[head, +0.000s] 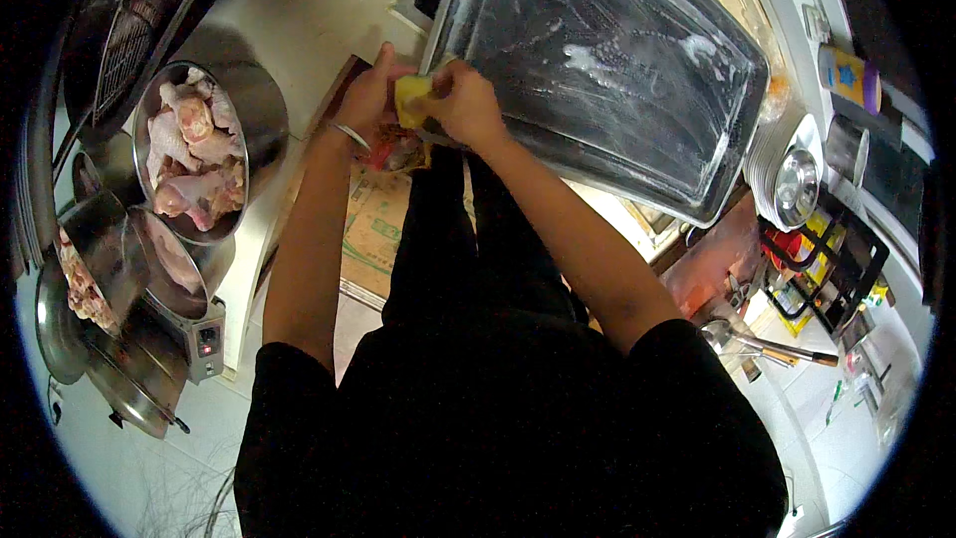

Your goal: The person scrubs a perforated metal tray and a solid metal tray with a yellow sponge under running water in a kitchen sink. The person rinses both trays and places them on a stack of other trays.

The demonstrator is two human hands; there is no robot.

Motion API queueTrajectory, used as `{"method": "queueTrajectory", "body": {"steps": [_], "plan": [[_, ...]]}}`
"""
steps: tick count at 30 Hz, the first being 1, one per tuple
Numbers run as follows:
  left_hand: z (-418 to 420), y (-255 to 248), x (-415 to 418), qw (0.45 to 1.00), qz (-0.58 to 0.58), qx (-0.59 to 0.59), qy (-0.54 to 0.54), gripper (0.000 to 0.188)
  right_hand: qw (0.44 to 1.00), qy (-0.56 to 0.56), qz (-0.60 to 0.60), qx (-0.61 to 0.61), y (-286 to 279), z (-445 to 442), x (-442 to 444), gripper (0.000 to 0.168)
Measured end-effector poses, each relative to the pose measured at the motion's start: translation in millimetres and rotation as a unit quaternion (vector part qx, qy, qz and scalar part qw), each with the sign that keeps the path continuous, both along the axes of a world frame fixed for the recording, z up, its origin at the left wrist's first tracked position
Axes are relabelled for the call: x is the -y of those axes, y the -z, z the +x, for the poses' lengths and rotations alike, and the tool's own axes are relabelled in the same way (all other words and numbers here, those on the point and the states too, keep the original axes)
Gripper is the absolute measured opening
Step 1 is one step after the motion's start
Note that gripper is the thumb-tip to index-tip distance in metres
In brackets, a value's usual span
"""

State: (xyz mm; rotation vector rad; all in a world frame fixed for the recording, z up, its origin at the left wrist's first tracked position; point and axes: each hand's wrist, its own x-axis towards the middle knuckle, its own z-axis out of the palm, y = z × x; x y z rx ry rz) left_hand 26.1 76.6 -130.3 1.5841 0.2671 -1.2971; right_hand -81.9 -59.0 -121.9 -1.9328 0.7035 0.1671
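Note:
My right hand (467,104) grips a yellow sponge (412,101) by its right side, near the left edge of a large dark rectangular tray (597,67). White suds streak the tray's inner surface. Just left of the sponge is my left hand (366,101), with a bracelet at the wrist; its fingers reach toward the sponge and the tray's edge, and whether it grips either is unclear. Below my hands lies something red (382,152), partly hidden.
Raw chicken pieces (196,131) fill a metal pot at the left, beside more metal pots and a lid (60,321). Stacked plates (765,157) with a metal bowl (797,183) stand at the right, near a black wire rack (859,269). Cardboard (377,228) lies below.

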Motion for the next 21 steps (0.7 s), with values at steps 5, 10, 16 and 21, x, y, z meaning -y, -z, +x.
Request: {"method": "queueTrajectory", "body": {"steps": [5,10,16,21], "plan": [[-13,-29,10,0.998,-0.048,0.031,0.001,0.053,0.982,0.187,0.007,0.038,30,55,31,0.047],[-39,-8,19,0.905,0.073,0.386,0.163,0.043,0.963,0.219,-0.1,0.124,54,144,133,0.045],[-50,-2,40,0.857,0.192,0.443,0.178,0.049,0.952,0.136,-0.197,0.191,52,170,175,0.026],[-59,10,46,0.851,0.222,0.449,0.155,0.052,0.928,-0.115,-0.279,0.22,29,58,131,0.035]]}}
